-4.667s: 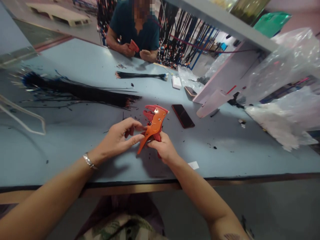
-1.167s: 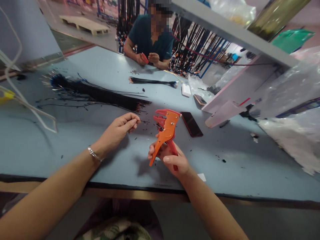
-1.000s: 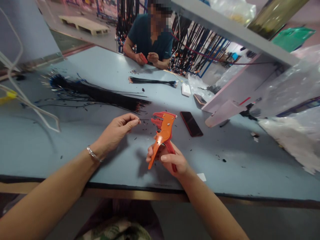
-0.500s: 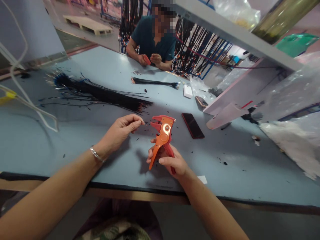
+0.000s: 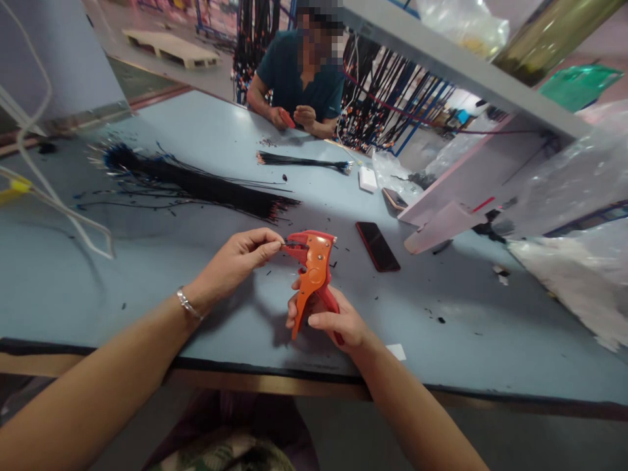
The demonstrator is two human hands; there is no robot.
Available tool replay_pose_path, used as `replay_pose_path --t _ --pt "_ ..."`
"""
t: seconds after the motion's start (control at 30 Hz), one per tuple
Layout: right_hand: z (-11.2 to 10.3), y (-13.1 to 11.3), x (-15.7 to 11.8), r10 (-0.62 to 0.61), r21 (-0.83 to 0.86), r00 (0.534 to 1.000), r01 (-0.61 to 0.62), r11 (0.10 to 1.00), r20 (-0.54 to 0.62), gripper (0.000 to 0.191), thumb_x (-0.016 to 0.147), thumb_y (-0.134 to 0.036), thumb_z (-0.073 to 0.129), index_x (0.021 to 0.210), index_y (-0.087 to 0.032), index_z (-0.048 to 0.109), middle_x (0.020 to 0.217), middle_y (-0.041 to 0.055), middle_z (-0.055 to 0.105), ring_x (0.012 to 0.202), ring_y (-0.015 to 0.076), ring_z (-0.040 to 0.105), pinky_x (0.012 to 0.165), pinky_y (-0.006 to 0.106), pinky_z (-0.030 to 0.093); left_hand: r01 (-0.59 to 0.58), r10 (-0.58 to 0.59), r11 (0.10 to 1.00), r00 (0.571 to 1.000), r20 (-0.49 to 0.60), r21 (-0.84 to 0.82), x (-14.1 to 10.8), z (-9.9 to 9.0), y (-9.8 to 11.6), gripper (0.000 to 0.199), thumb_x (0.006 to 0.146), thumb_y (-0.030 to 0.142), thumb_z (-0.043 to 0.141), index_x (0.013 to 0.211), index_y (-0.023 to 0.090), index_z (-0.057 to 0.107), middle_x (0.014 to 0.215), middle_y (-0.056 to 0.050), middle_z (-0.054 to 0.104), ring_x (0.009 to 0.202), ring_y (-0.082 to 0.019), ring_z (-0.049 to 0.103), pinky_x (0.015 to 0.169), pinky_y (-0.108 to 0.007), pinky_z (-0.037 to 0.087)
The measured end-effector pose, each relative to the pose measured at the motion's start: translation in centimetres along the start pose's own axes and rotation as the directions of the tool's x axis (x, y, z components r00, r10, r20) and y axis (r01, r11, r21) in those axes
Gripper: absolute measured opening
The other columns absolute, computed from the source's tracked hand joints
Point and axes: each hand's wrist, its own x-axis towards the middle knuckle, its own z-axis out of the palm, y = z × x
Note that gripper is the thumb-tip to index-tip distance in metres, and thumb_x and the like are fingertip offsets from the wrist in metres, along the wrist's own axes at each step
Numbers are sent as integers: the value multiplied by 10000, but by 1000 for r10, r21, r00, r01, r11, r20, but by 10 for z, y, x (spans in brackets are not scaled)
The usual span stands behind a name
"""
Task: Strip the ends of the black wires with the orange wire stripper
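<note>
Thumb and fingers of my left hand point(image 5: 250, 252) pinch a thin dark wire point(image 5: 289, 244), whose end lies between the jaws of the tool. My right hand point(image 5: 328, 314) is wrapped round the handles of an orange and red wire stripper point(image 5: 316, 258), its jaws pointing left beside my left fingertips. Beyond my hands a large bundle of black wires point(image 5: 206, 186) lies on the blue-grey table point(image 5: 147, 275), with copper-coloured ends at the right and blue ends at the left. Small dark scraps lie around the tool.
A dark phone point(image 5: 377, 246) lies right of the tool. Farther back are a smaller wire bundle point(image 5: 304, 161) and a white box point(image 5: 367, 178). Across the table a person point(image 5: 304, 78) holds a red tool. A shelf point(image 5: 461, 72) rises at the right, a white cable point(image 5: 63, 209) at the left.
The wire stripper has moved slightly left, and its jaws have come up to my left fingertips, around the wire end. My left hand has barely moved.
</note>
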Motion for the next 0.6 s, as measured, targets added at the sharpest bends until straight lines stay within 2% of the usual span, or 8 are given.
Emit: replay_pose_path --t 0.2,0.4,0.6 --pt "-1 2 -1 2 3 1000 -2 1000 10 482 722 -239 753 1148 -169 538 915 55 650 796 201 659 727 349 520 4 -4 997 1000 -1 -74 0 0 -3 220 856 411 610 846 192 612 679 32 418 583 -106 313 542 -232 256" --pt "-1 2 -1 -3 -8 1000 3 1000 10 485 724 -245 759 1150 -164 540 920 58 650 806 204 661 748 358 518 -13 13 1000 1000 13 13 -1 2 3 236 864 412 594 824 181 622 633 39 389 568 -106 305 529 -233 249" --pt "-2 3 0 0 -11 1000 1 1000 11 508 713 -250 777 1151 -158 538 917 61 655 800 200 657 729 346 515 -38 38 999 999 -4 -2 0 1 -1 256 864 422 599 822 169 608 665 38 426 580 -97 327 540 -218 273"
